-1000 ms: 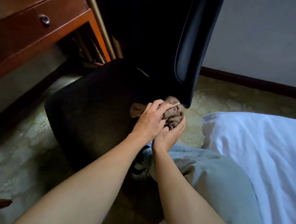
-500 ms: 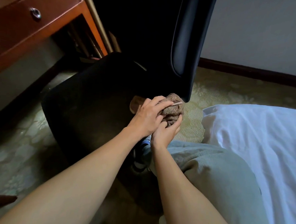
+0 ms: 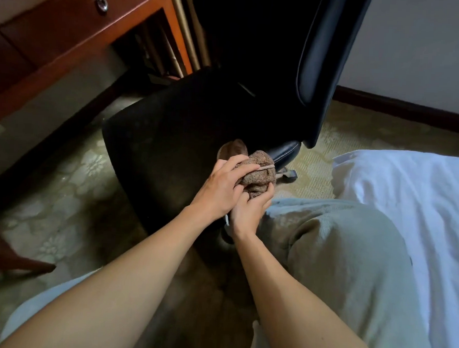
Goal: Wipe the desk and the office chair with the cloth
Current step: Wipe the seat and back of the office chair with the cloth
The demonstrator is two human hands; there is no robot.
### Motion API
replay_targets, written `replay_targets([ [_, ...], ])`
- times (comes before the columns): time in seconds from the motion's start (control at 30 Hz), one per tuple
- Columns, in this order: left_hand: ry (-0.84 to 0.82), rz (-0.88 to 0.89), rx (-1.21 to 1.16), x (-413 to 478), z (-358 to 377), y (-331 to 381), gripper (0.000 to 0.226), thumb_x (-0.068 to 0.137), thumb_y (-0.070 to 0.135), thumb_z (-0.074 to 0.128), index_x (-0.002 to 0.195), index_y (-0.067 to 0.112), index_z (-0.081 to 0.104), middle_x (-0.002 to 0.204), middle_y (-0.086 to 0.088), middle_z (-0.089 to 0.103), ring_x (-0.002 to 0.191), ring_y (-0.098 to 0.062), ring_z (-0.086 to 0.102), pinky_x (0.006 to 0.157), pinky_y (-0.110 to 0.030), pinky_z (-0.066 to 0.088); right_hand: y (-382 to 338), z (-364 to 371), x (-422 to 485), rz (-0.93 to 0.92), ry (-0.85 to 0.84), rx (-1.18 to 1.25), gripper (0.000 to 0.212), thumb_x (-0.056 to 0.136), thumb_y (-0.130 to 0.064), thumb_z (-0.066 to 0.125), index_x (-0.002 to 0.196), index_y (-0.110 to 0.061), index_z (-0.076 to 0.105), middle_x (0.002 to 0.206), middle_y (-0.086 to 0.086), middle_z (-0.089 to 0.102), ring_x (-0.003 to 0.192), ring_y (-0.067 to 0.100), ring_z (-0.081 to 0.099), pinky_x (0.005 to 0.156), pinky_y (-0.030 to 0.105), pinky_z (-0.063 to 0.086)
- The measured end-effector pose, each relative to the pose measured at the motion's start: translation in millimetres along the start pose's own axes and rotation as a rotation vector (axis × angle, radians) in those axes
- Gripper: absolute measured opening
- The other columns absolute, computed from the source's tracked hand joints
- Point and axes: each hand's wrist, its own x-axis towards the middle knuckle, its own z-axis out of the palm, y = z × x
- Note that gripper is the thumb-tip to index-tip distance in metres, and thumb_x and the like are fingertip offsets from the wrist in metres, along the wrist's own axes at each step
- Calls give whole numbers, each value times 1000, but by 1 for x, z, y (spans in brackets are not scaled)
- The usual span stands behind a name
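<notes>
On the patterned carpet (image 3: 63, 170) beside the wooden table (image 3: 57, 34) stands the black office chair (image 3: 172, 128), and my left grip (image 3: 219, 189) and right grip (image 3: 250, 215) both clench the bunched cloth (image 3: 260, 175) over the seat's edge nearest me, so I judge the chair wiping unfinished, the table unknown.

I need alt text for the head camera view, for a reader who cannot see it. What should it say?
Both hands grip a bunched brown cloth by the seat of a black office chair, the left hand on top and the right hand beneath. A wooden desk stands at upper left; white bedding lies at right.
</notes>
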Motion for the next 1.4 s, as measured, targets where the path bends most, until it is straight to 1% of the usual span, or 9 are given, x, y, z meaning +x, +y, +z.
replay_targets([
  [0.13,-3,-50,2,-25,-11,-5,60,92,-4,53,141,31,55,150,9,40,129,-14,35,109,-25,32,12,4,-23,4,-57,-20,67,98,-8,46,155,-20,12,153,8,22,125,20,41,95,25,33],
  [0.3,21,-84,13,-56,-17,-11,59,93,-8,50,138,29,59,151,10,41,130,-12,33,111,-21,26,30,16,-49,45,-61,39,69,95,-7,50,152,-22,14,154,9,25,124,16,42,99,28,37],
  [0.5,20,-102,36,-88,-28,-27,55,95,-5,52,136,31,60,151,11,40,134,-12,31,114,-27,28,48,31,-76,103,-102,60,72,95,-7,52,152,-21,11,152,12,29,126,19,42,97,29,37],
  [0.73,83,-180,38,-117,-42,-42,55,95,-6,50,135,29,61,151,10,42,135,-10,31,115,-25,26,58,46,-99,74,-168,15,64,91,-7,57,139,-24,19,150,13,30,135,25,38,112,40,38],
  [0.83,103,-204,41,-126,-44,-48,56,94,-8,48,136,28,61,151,9,42,136,-12,32,115,-25,26,61,47,-104,55,-216,-18,60,91,-9,59,134,-26,20,149,11,32,133,24,39,110,36,38],
  [0.97,130,-234,35,-138,-48,-56,55,95,-6,47,136,28,61,151,9,42,137,-12,31,115,-26,28,63,49,-112,26,-259,-56,60,93,-8,59,139,-15,21,146,9,31,126,18,39,99,26,34],
  [1.1,159,-249,42,-150,-56,-65,56,93,-9,47,135,26,62,150,8,43,136,-13,33,117,-27,28,66,58,-120,6,-301,-65,58,92,-4,60,135,-12,23,141,7,30,119,12,37,94,19,33],
  [1.27,213,-306,42,-173,-66,-81,58,91,-11,48,135,25,62,149,6,45,134,-13,35,115,-24,28,78,70,-134,-39,-381,-87,57,90,-1,62,131,-13,24,137,8,31,116,12,40,76,-3,38],
  [1.4,243,-350,22,-188,-70,-89,60,89,-13,48,134,24,62,148,7,45,134,-13,35,113,-21,26,85,79,-140,-45,-442,-130,58,89,-2,63,129,-16,24,139,9,31,120,14,41,80,3,39],
])
